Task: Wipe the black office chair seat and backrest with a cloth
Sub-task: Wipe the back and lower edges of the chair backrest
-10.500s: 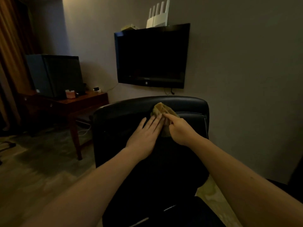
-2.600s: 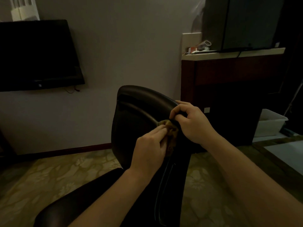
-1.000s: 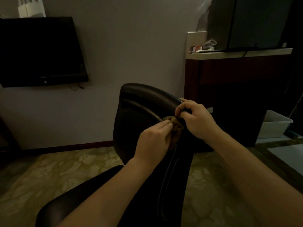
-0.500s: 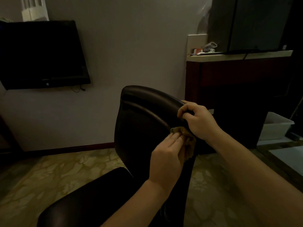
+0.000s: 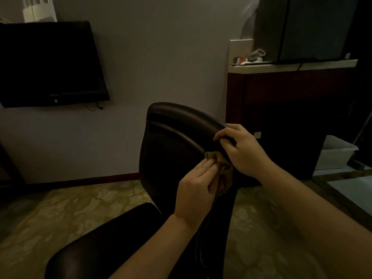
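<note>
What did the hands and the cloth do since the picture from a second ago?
The left hand slid the cloth a little way down the side edge of the backrest. The right hand kept its grip on that edge near the top. The seat stayed put.

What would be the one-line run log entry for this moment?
left hand: presses cloth on backrest | right hand: grips backrest edge | seat: untouched
</note>
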{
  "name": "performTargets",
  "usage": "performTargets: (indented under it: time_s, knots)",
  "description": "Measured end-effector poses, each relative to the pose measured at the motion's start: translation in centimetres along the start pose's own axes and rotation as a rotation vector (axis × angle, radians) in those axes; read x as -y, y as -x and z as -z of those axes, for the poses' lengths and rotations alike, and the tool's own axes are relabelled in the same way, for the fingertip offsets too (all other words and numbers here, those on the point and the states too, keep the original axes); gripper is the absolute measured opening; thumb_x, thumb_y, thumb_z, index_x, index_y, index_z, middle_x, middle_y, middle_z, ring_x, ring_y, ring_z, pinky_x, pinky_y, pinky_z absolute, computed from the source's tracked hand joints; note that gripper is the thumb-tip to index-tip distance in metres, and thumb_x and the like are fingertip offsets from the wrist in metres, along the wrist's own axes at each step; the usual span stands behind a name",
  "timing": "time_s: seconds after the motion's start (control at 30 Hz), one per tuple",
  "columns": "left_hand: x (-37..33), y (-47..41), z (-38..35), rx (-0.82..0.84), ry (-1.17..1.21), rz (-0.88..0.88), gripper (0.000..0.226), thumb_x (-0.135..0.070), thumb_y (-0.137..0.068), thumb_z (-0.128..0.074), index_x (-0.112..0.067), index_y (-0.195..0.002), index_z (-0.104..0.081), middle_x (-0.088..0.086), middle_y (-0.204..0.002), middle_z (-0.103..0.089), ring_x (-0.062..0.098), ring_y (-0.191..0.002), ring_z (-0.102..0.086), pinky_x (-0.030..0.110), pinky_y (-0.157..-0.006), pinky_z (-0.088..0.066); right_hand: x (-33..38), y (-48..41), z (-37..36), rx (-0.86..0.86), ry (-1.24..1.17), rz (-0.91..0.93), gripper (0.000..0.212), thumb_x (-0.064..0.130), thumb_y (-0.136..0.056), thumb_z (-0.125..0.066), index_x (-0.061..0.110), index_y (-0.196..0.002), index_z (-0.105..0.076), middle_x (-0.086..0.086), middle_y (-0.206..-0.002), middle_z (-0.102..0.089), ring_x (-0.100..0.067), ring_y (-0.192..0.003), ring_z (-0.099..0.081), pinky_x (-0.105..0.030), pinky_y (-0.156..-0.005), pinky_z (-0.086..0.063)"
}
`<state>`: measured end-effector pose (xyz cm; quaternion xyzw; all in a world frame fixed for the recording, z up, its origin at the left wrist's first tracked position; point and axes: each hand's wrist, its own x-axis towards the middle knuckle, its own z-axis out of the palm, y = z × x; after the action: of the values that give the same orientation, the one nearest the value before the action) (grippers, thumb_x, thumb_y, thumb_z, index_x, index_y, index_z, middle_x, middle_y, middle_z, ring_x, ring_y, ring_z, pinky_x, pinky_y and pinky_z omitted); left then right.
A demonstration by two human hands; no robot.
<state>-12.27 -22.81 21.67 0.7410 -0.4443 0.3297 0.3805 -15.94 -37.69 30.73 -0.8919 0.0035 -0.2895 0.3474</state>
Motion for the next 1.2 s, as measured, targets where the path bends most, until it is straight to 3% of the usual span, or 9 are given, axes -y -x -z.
performTargets:
  time_s: [0.13,0.3,0.37,0.5,0.6,0.7,0.97,1.1,1.2]
  knots:
    - [0.9,2.1,-0.5,-0.007,0.026,0.001,0.028,-0.020,-0.100,-0.058,-0.012,-0.125,-0.068,0.002,-0.134,-0.063,0.015,-0.131,-0.054,0.035,-0.105,-0.048,-0.7,1.1,0.6,0.040,0.107,0.020,0.028,0.030,-0.102,-0.045,0.037,-0.126,-0.057,0.013,-0.131,-0.037,-0.005,-0.111,-0.039,-0.014,-0.082,-0.040]
    - [2.0,6.2,0.0,-0.027,-0.022,-0.005,0.030,-0.025,-0.097,-0.055,-0.012,-0.117,-0.072,0.001,-0.127,-0.066,0.015,-0.125,-0.058,0.031,-0.104,-0.048,-0.5,1.0,0.6,0.059,0.145,0.024,0.034,0.032,-0.102,-0.044,0.039,-0.135,-0.051,0.006,-0.141,-0.038,-0.010,-0.113,-0.043,-0.022,-0.086,-0.041]
    - [2.0,6.1,0.4,-0.001,-0.054,-0.002,0.031,-0.025,-0.096,-0.054,-0.013,-0.116,-0.072,0.002,-0.124,-0.068,0.016,-0.122,-0.061,0.030,-0.105,-0.048,-0.6,0.9,0.6,0.059,0.193,0.033,0.042,0.034,-0.102,-0.045,0.044,-0.143,-0.039,0.005,-0.139,-0.039,-0.015,-0.113,-0.048,-0.023,-0.083,-0.042]
    - [1.1,3.7,0.9,0.036,-0.073,0.010,0.030,-0.022,-0.093,-0.056,-0.010,-0.114,-0.073,0.003,-0.119,-0.071,0.017,-0.114,-0.064,0.024,-0.106,-0.044,-0.4,0.9,0.7,0.077,0.238,0.001,0.071,0.038,-0.098,-0.052,0.047,-0.151,-0.007,0.005,-0.122,-0.044,-0.010,-0.091,-0.053,-0.026,-0.074,-0.047]
    - [0.5,1.9,0.9,0.038,-0.078,0.060,0.027,-0.010,-0.089,-0.067,-0.007,-0.115,-0.072,0.006,-0.119,-0.070,0.019,-0.113,-0.065,0.032,-0.103,-0.050,-0.4,1.4,0.8,0.083,0.289,-0.011,0.087,0.038,-0.093,-0.060,0.044,-0.152,0.005,0.001,-0.124,-0.050,-0.017,-0.099,-0.057,-0.035,-0.085,-0.052]
    - [0.3,1.2,0.7,0.039,-0.106,0.084,0.031,-0.006,-0.086,-0.072,-0.007,-0.117,-0.072,0.006,-0.120,-0.069,0.020,-0.114,-0.064,0.036,-0.102,-0.051,-0.5,1.9,0.8,0.095,0.294,-0.035,0.093,0.036,-0.091,-0.064,0.042,-0.152,0.007,-0.002,-0.129,-0.053,-0.020,-0.103,-0.060,-0.034,-0.086,-0.053]
    - [1.1,5.8,0.1,0.047,-0.136,0.094,0.031,-0.006,-0.080,-0.079,-0.010,-0.110,-0.075,0.003,-0.116,-0.070,0.019,-0.111,-0.065,0.028,-0.102,-0.048,-0.9,1.9,0.6,0.071,0.251,-0.049,0.086,0.036,-0.093,-0.062,0.044,-0.151,0.001,-0.003,-0.124,-0.057,-0.019,-0.095,-0.063,-0.035,-0.084,-0.056]
    - [1.6,6.9,0.3,0.067,-0.167,0.109,0.032,-0.006,-0.077,-0.081,-0.010,-0.108,-0.075,0.002,-0.114,-0.070,0.019,-0.108,-0.066,0.025,-0.102,-0.047,-0.7,2.0,0.5,0.072,0.264,-0.039,0.088,0.035,-0.091,-0.064,0.042,-0.151,0.000,-0.003,-0.127,-0.056,-0.021,-0.101,-0.062,-0.036,-0.086,-0.055]
    - [1.6,6.1,0.4,0.060,-0.152,0.108,0.032,-0.004,-0.080,-0.078,-0.010,-0.111,-0.074,0.003,-0.115,-0.070,0.019,-0.109,-0.065,0.031,-0.100,-0.052,-0.7,2.0,0.6,0.069,0.272,-0.041,0.091,0.035,-0.089,-0.068,0.042,-0.152,-0.002,-0.003,-0.128,-0.056,-0.022,-0.103,-0.062,-0.036,-0.086,-0.054]
